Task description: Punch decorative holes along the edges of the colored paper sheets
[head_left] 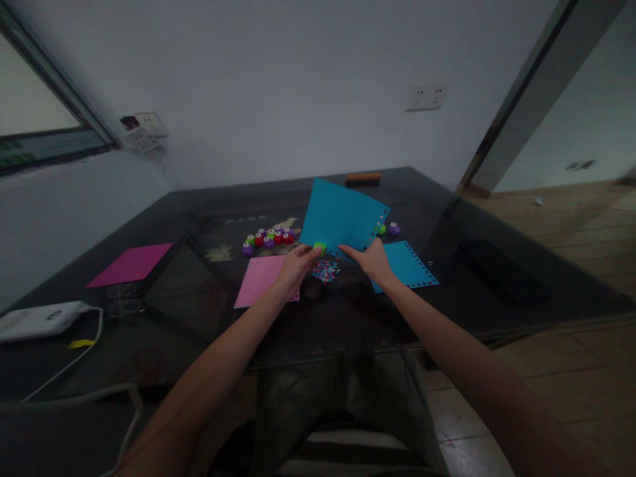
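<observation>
Both forearms reach up from the bottom edge over a dark glass counter, and the rest runs left to right from there. Far left of the hands, a white box sits near the counter's edge with a white cable trailing from it. Further in, well left of the left hand, lies a magenta sheet. Just under the left wrist lies a pink sheet, its near right corner covered by the hand. Beyond the left hand stands a cluster of small punches, purple, green and red, close together.

The left hand is closed, fingers and thumb pinching a green punch at the lower edge of a blue sheet; the punch sits over that edge. Between the two hands, on the counter, lies a small heap of confetti. The blue sheet is lifted and tilted, its right edge lined with punched holes. The right hand grips that sheet's lower right part, fingers closed on the paper.

Just right of the right hand lies a second blue sheet, flat, with holes along its edges. Beyond the right hand stand a green and a purple punch. Well right lies a dark flat thing.
</observation>
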The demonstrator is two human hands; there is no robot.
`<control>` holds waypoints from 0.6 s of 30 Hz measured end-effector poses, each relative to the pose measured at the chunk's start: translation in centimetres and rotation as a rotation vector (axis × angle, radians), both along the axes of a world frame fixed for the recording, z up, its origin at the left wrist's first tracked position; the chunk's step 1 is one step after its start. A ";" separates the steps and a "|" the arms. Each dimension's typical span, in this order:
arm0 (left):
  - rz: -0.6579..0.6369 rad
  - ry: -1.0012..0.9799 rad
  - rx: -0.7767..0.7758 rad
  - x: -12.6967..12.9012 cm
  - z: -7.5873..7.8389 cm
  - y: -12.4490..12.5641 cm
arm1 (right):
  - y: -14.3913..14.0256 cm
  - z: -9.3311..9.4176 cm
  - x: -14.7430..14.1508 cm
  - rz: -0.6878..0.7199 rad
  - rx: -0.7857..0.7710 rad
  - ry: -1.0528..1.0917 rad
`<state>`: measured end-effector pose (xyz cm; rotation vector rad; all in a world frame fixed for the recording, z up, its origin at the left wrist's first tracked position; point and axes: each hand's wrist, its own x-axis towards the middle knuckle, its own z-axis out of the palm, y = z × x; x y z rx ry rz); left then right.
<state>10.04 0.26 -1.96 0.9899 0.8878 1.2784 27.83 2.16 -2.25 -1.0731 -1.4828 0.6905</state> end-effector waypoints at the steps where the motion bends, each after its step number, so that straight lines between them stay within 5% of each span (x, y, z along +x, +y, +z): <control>1: 0.000 0.000 -0.001 0.0 0.0 0.0 | 0.0 0.0 0.0 -0.005 -0.006 -0.001; 18: -0.010 0.031 0.044 -0.3 -0.3 0.3 | -0.1 0.1 -0.1 -0.002 -0.018 0.013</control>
